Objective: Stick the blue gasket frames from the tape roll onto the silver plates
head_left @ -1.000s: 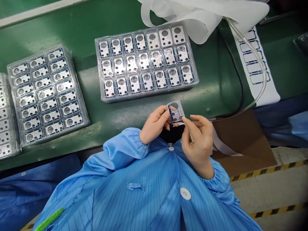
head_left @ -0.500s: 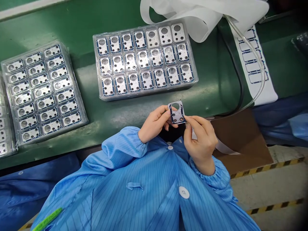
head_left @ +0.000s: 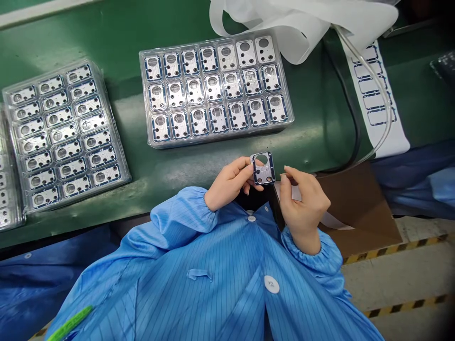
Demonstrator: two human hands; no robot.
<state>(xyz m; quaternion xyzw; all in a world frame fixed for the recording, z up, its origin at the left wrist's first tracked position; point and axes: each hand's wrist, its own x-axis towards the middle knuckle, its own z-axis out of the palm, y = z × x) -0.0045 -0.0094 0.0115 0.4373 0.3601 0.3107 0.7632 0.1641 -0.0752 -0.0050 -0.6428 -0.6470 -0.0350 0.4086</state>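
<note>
My left hand (head_left: 229, 183) is closed on a small metal plate (head_left: 263, 171), gripping its left edge between thumb and fingers. The plate is silvery with a dark blue border, one large round hole near the top and two smaller holes at the bottom. It is held tilted up over the bench's front edge. Just right of the plate, apart from it, is my right hand (head_left: 304, 203). Its thumb and forefinger are bent towards each other with a small gap, and nothing shows between them.
A clear plastic tray (head_left: 220, 136) of similar plates lies ahead on the green bench (head_left: 124, 113). Another tray stack (head_left: 122, 173) is at left. White backing strip (head_left: 394, 137) with blue outlines, cables (head_left: 350, 104) and a brown cardboard box (head_left: 359, 208) are at right.
My right hand has let go of the plate's right edge and moved a little to the right. The left hand still holds the plate, now shifted slightly right.
</note>
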